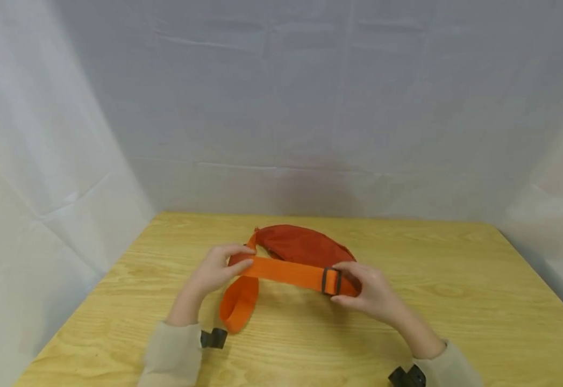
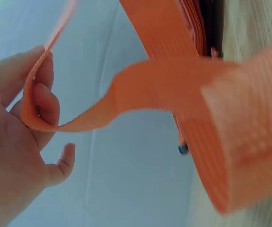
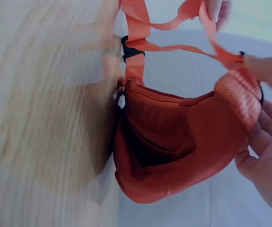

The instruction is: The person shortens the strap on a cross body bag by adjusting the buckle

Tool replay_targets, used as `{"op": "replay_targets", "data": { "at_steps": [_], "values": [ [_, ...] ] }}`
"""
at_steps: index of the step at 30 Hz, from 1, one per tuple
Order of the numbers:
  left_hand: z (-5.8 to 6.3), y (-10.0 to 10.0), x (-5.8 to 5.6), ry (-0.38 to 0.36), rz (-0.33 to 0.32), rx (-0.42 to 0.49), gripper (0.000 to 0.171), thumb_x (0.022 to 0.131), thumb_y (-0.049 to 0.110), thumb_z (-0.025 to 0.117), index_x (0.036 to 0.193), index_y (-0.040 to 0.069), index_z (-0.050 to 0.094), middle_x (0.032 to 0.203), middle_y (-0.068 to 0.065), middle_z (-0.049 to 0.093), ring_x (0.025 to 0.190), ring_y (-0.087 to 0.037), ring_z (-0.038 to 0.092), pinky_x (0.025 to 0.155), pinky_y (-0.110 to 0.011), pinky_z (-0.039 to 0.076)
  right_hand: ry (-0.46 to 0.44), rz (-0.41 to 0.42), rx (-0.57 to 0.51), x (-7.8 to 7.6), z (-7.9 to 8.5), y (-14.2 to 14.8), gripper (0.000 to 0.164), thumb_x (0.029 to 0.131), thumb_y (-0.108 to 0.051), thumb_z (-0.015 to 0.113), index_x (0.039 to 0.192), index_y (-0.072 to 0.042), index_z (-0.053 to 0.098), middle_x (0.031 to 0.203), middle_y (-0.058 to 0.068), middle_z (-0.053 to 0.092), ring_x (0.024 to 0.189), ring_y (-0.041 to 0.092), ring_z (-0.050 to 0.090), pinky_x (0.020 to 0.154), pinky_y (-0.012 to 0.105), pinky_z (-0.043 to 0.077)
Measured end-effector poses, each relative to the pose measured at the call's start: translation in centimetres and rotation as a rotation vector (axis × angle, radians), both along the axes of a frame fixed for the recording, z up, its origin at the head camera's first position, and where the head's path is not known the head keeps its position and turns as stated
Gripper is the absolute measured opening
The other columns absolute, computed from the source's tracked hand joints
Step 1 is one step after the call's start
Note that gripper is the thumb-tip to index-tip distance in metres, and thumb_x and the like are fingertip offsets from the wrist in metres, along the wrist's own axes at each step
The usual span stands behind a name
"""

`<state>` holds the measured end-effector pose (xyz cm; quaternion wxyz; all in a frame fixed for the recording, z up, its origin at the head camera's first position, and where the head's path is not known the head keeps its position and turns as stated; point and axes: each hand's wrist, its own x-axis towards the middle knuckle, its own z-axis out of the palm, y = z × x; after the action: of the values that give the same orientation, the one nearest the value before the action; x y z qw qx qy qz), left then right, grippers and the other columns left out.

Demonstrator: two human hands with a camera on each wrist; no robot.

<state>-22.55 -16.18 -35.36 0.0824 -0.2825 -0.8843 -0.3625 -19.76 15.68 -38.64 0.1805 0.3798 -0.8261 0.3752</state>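
Observation:
A red waist bag (image 1: 305,244) lies on the table with its orange strap (image 1: 286,273) stretched in front of it. My left hand (image 1: 213,269) pinches the strap between thumb and fingers; in the left wrist view the webbing bends round the fingers of this hand (image 2: 20,118). At the strap's right end, my right hand (image 1: 373,293) grips the webbing by a black slider buckle (image 1: 331,281). A loose strap loop (image 1: 240,306) hangs below my left hand. In the right wrist view the bag body (image 3: 174,142) droops in folds, with a black buckle (image 3: 132,52) on its far strap.
The wooden table (image 1: 455,279) extends on both sides of the bag. White sheeting (image 1: 281,107) stands behind the table's back edge and along both sides. Dark wrist devices (image 1: 213,338) sit by the beige sleeves (image 1: 172,352).

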Motion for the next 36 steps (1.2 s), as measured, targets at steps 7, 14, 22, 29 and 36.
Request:
{"op": "replay_targets", "data": {
  "at_steps": [7, 14, 22, 29, 36],
  "values": [
    [0.0, 3.5, 0.9, 0.035, -0.132, -0.115, 0.021, 0.085, 0.008, 0.057, 0.105, 0.004, 0.064, 0.101, -0.004, 0.063, 0.087, -0.015, 0.057, 0.076, -0.031, 0.045, -0.166, 0.014, 0.121, -0.1, 0.2, 0.0, 0.04, 0.071, -0.007, 0.073, 0.106, -0.003, 0.056, 0.081, -0.002, 0.06, 0.068, 0.005, 0.053, 0.058, 0.023, 0.045],
    [-0.7, 6.6, 1.8, 0.08, -0.223, -0.257, 0.018, 0.084, 0.006, 0.058, 0.1, 0.006, 0.066, 0.093, -0.001, 0.065, 0.066, -0.004, 0.051, 0.064, -0.02, 0.043, -0.225, 0.055, 0.231, -0.4, -0.1, 0.4, 0.037, 0.073, -0.002, 0.069, 0.108, -0.003, 0.057, 0.071, -0.009, 0.053, 0.06, 0.003, 0.046, 0.053, 0.022, 0.041],
    [-2.1, 8.4, 2.3, 0.123, -0.278, -0.358, 0.015, 0.083, 0.006, 0.058, 0.092, 0.009, 0.069, 0.086, 0.004, 0.065, 0.072, -0.001, 0.054, 0.067, -0.016, 0.042, -0.167, 0.119, 0.371, -1.2, -0.6, 1.0, 0.033, 0.072, 0.0, 0.07, 0.102, -0.004, 0.058, 0.07, -0.009, 0.054, 0.06, 0.001, 0.046, 0.056, 0.021, 0.042],
    [-2.7, 9.1, 2.7, 0.036, -0.361, -0.489, 0.014, 0.084, 0.009, 0.059, 0.094, 0.012, 0.068, 0.084, 0.008, 0.063, 0.07, 0.003, 0.052, 0.064, -0.012, 0.04, -0.133, 0.139, 0.458, -1.1, -1.0, 1.0, 0.021, 0.076, -0.007, 0.068, 0.096, -0.008, 0.061, 0.071, -0.009, 0.057, 0.058, -0.002, 0.047, 0.054, 0.017, 0.041],
    [-3.0, 9.0, 3.2, -0.032, -0.374, -0.563, 0.013, 0.082, 0.01, 0.061, 0.092, 0.014, 0.068, 0.086, 0.01, 0.062, 0.073, 0.002, 0.053, 0.064, -0.013, 0.04, -0.082, 0.13, 0.51, -0.8, -1.6, 0.7, 0.019, 0.072, -0.011, 0.071, 0.089, -0.013, 0.062, 0.069, -0.011, 0.056, 0.058, -0.001, 0.047, 0.053, 0.018, 0.04]
  ]
}}
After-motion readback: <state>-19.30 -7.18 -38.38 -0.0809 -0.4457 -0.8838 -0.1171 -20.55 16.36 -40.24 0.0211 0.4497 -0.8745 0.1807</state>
